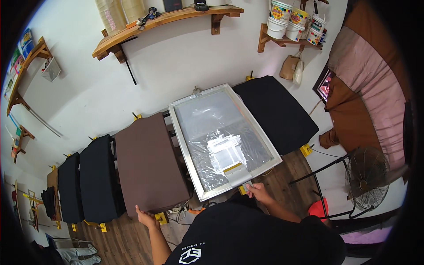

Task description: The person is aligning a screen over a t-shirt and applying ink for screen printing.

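A silver-framed printing screen (173,128) lies tilted at the centre, its mesh partly covered by clear film and tape. Near its front edge rests a grey metal squeegee (238,176) with a yellow strip along it. My right hand (259,193) is closed on a small grey piece at the frame's near edge; whether it belongs to the frame or the squeegee I cannot tell. Left of the screen, brown fabric (150,163) is stretched smooth over a board. My left hand (147,218) grips its near edge, thumb and fingers to either side of the corner.
Black fabric covers boards on the right (278,115) and left (99,176). A wire fan (366,179) stands at the right. Wooden shelves hold tubs (277,28) and tools (149,15). Cables (179,212) hang below the boards. Another person's legs (77,255) show lower left.
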Tool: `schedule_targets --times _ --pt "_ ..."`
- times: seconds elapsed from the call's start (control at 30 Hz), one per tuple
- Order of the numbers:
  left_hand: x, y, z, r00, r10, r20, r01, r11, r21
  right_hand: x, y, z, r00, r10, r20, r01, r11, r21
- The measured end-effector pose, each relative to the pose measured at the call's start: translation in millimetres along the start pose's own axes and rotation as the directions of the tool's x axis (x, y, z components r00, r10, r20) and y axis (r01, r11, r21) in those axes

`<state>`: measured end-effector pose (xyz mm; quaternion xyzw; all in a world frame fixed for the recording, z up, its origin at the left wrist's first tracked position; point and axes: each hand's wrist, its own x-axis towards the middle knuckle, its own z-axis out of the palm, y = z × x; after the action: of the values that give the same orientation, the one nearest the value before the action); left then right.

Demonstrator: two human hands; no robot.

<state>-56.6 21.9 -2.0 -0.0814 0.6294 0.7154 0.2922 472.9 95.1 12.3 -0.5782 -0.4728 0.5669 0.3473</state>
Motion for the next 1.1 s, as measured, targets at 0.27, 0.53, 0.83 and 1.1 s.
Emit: schedule_targets --times 0.27,0.53,0.83,1.1 --pt "14 -10 -16 0.999 -0.034 0.033 0.036 0.997 -0.067 -3 -8 0 1.000 0.016 0.005 -0.016 1.000 -0.002" --pt "14 -15 -26 0.998 -0.041 0.047 0.042 0.999 -0.006 -3 -12 -1 0.999 0.038 0.019 -0.038 0.998 -0.046" --pt "19 -18 -16 0.994 0.018 0.111 -0.032 0.992 0.125 6 2 -11 0.990 0.077 0.122 -0.074 0.997 -0.031" --pt "19 -16 -4 0.995 -0.020 0.096 -0.001 0.977 0.214 12 14 -11 0.990 0.059 0.125 -0.067 0.996 0.055"
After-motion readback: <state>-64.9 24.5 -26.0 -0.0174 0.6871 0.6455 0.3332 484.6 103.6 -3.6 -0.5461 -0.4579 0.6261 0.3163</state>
